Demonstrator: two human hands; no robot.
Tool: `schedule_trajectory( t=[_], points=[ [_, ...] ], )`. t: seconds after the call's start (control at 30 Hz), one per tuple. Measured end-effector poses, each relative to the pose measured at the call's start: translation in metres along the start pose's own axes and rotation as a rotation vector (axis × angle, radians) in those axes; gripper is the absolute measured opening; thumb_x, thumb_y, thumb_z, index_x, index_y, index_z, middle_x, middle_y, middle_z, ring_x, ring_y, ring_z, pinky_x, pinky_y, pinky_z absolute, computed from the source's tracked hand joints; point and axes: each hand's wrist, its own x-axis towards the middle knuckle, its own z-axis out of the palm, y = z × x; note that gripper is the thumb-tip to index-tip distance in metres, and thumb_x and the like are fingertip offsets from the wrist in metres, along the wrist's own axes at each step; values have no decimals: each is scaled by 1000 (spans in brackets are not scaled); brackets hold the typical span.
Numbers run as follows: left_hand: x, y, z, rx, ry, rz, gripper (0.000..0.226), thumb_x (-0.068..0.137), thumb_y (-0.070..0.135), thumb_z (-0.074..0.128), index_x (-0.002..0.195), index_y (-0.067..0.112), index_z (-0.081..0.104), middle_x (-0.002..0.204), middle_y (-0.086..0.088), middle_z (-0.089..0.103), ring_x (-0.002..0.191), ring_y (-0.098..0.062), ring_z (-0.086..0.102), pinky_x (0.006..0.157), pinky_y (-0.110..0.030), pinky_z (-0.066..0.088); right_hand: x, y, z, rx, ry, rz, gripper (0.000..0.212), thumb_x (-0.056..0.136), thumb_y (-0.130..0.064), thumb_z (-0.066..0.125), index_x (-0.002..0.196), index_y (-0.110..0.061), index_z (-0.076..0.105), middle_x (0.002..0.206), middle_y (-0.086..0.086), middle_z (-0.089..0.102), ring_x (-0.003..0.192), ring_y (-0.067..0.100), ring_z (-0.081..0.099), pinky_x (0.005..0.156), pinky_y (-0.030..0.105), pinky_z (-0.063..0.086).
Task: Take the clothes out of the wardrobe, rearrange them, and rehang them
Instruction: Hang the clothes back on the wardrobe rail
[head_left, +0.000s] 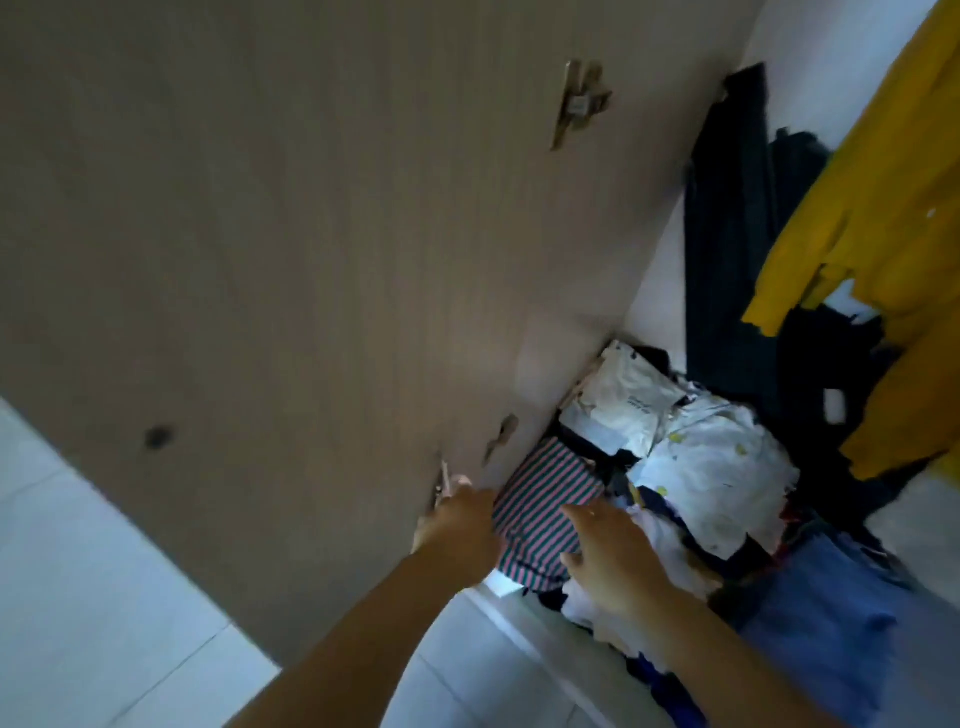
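The wardrobe stands open, its brown door swung out on the left. A heap of folded and crumpled clothes fills the bottom: a pink-and-green striped garment, white garments and a blue one. A yellow garment and dark clothes hang above on the right. My left hand is at the lower edge of the door, beside the striped garment; its fingers are blurred. My right hand reaches over the pile with fingers spread, just above the white clothes.
White tiled floor lies to the left and below the door. Metal hinges sit on the door's inner face. The wardrobe's white base edge runs under my arms.
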Motion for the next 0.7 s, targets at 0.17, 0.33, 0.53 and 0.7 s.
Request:
schedule_trajectory(
  t=[0.17, 0.33, 0.53, 0.7],
  points=[
    [-92, -42, 41, -38, -77, -321, 49, 90, 37, 51, 135, 21, 38, 137, -5, 42, 123, -27, 46, 101, -36, 38, -33, -45, 50, 4, -127, -209, 47, 92, -29, 48, 137, -21, 39, 134, 4, 43, 124, 22, 41, 100, 29, 34],
    [-190, -84, 70, -118, -46, -609, 47, 91, 36, 51, 136, 21, 41, 135, -5, 46, 120, -25, 48, 100, -35, 39, -68, -111, 82, 40, -284, -461, 48, 93, -28, 50, 138, -21, 39, 137, 4, 40, 127, 23, 39, 101, 29, 35],
    [-308, -135, 82, -226, 45, -905, 47, 95, 36, 46, 138, 21, 37, 139, -4, 41, 123, -25, 45, 100, -35, 37, -119, -217, 111, -58, -459, -789, 48, 92, -27, 47, 139, -22, 39, 137, 3, 40, 126, 24, 40, 100, 28, 36],
    [-411, -182, 96, -373, 145, -1125, 46, 95, 36, 45, 138, 21, 38, 139, -3, 40, 121, -25, 46, 99, -36, 39, -166, -320, 128, -189, -528, -1024, 48, 94, -31, 46, 141, -22, 35, 139, 4, 37, 128, 24, 37, 102, 30, 33]
  ],
)
